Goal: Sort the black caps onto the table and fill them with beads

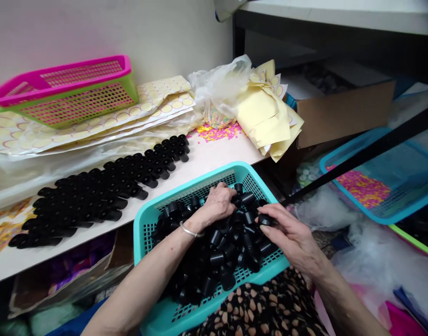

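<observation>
A turquoise plastic basket (196, 189) rests against my lap, holding a heap of short black plastic caps (217, 259). My right hand (287, 233) pinches one black cap (266, 219) between thumb and fingers over the basket's right side. Inside the basket, my left hand (217, 201) is bent down with its fingers curled among the pieces; what they hold is hidden. On the white table to the left, many black caps (105, 186) stand close together in slanting rows.
A pink and green basket (77, 93) sits on sticker sheets (165, 105) at the back. Small pink and yellow pieces (219, 132) lie near crumpled yellow paper (266, 116). To the right are a cardboard box (343, 112), a dark slanting bar (361, 154) and a blue basket (410, 163).
</observation>
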Available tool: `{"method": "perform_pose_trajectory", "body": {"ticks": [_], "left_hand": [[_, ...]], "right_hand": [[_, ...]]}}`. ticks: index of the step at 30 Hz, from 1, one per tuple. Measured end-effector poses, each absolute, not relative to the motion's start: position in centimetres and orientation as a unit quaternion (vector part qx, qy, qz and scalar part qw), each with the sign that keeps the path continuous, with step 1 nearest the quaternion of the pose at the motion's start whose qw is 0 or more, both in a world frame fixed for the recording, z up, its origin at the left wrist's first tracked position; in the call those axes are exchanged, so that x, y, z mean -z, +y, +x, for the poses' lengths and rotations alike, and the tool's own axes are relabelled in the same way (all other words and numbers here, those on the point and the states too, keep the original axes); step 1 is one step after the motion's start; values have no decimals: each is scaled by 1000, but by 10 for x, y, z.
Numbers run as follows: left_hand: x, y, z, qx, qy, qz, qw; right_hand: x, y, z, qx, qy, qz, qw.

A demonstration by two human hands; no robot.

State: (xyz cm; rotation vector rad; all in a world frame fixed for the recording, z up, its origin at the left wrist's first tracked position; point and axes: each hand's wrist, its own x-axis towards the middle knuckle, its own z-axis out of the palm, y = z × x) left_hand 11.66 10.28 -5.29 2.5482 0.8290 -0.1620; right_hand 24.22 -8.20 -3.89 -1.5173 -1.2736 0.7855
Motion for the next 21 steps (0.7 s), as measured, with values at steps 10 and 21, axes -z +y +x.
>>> {"method": "perform_pose_trajectory", "body": {"ticks": [10,21], "left_hand": [[5,77,78,-129,258,660,693],[2,82,67,-123,190,735,639]], "right_hand": [[31,-48,240,-219,-590,-588,507],[18,-47,241,-189,-708,-551,399]]}}
